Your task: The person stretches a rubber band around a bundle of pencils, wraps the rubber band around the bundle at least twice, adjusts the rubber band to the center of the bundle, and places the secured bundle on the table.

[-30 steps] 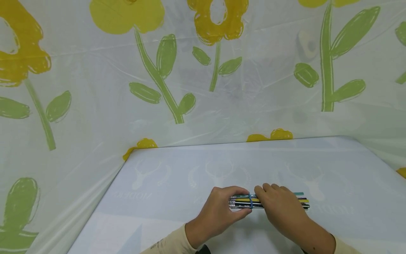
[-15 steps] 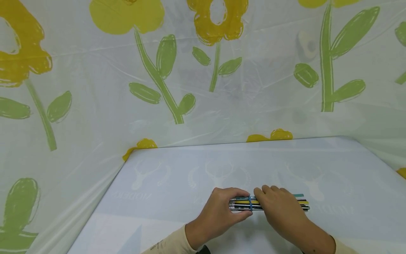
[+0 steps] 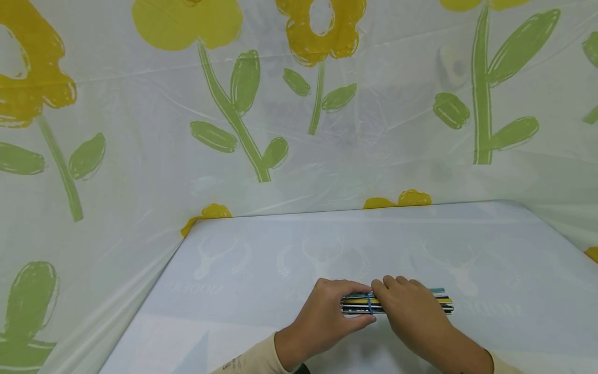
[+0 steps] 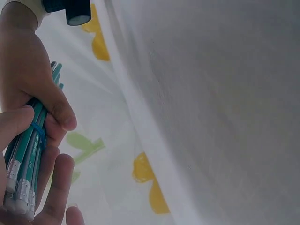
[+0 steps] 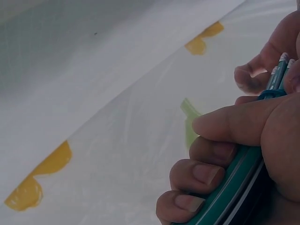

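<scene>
A bundle of pencils (image 3: 356,301), in green, yellow, black and white, lies level between both hands in the head view. A blue rubber band (image 3: 370,303) circles it left of the middle. My left hand (image 3: 322,317) holds the eraser end, thumb and a finger on opposite sides near the band. My right hand (image 3: 413,314) grips the middle, its fingers curled round the pencils. White erasers (image 4: 21,206) with metal ferrules show in the left wrist view. In the right wrist view the band (image 5: 272,94) sits just beyond the right thumb.
Below the hands spreads a table with a pale cloth (image 3: 261,254) printed with faint deer heads. Behind it hangs a white curtain (image 3: 374,156) with yellow flowers and green leaves. A dark device (image 4: 77,11) sits at the right wrist in the left wrist view.
Both hands and the pencil bundle have shifted slightly down in the head view. The left hand has moved a little right, toward the right hand, covering more of the eraser end.
</scene>
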